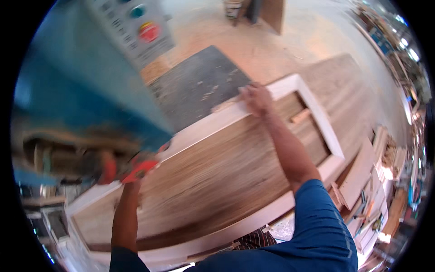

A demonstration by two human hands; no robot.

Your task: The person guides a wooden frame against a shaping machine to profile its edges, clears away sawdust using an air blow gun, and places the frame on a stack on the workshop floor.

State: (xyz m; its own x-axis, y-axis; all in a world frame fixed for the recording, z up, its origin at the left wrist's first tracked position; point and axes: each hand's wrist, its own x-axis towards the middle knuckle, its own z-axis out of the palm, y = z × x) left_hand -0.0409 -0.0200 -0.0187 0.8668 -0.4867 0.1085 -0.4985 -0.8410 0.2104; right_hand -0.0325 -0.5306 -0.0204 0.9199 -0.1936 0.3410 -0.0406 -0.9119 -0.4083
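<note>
A large pale wooden frame (312, 106) lies across a brown wood-grained board, with a crossbar near its right end. My right hand (257, 99) is closed over the frame's far rail, close to the corner of a dark grey machine table (199, 84). From the lower left my left forearm (125, 217) reaches to the frame's far rail, under a blue machine (90, 86). A red machine part (141, 169) and blur hide most of my left hand, so its fingers do not show.
A control panel with a red button (149, 31) is on the machine. The brown board (349, 90) extends past the frame at right. Planks and hand tools (369, 204) lie to the right. Sawdust covers the floor (272, 54), where a bucket (233, 8) stands at the back.
</note>
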